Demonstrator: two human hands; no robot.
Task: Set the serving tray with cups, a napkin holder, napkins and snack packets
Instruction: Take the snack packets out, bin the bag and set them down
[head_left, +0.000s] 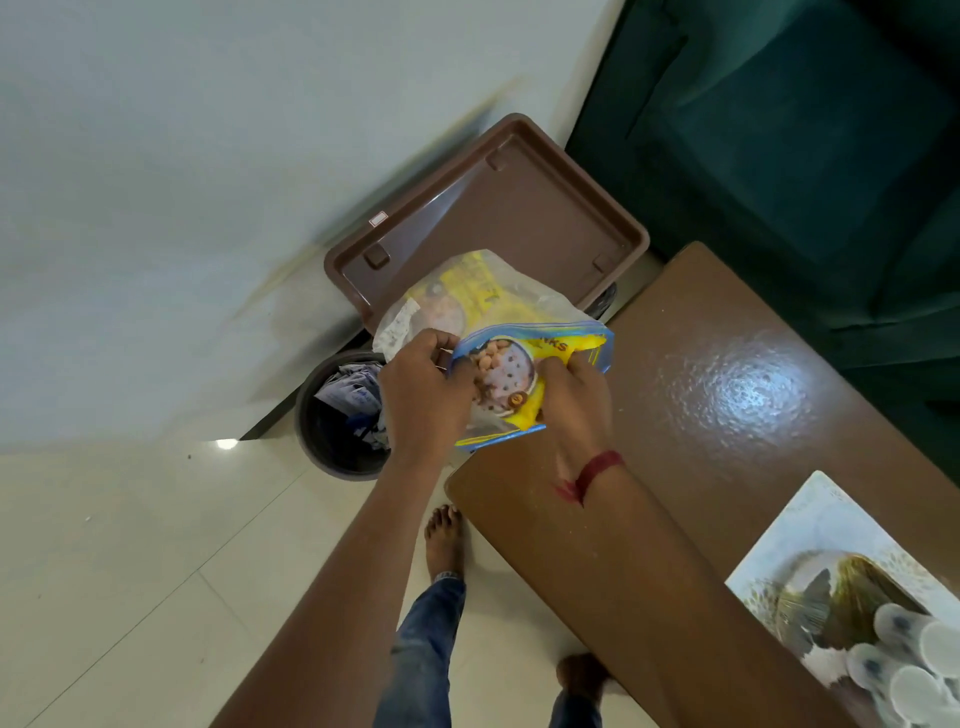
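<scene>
A yellow and blue snack packet (524, 376) is held in front of me, above the table's near-left corner. My left hand (423, 395) grips its left side and my right hand (576, 397) grips its right side. Behind it a clear plastic bag (467, 296) holds at least one more yellow packet; my left hand also touches this bag. The serving tray (810, 535), white with a printed picture, lies on the table at the lower right. Several clear upturned cups (904, 670) stand on its near end. No napkin holder or napkins are in view.
The brown glossy table (701, 415) runs from centre to lower right. A dark waste bin (337, 421) with its brown lid (519, 218) raised stands left of the table by the white wall. A green sofa (805, 130) fills the upper right. My bare feet stand on the tiled floor.
</scene>
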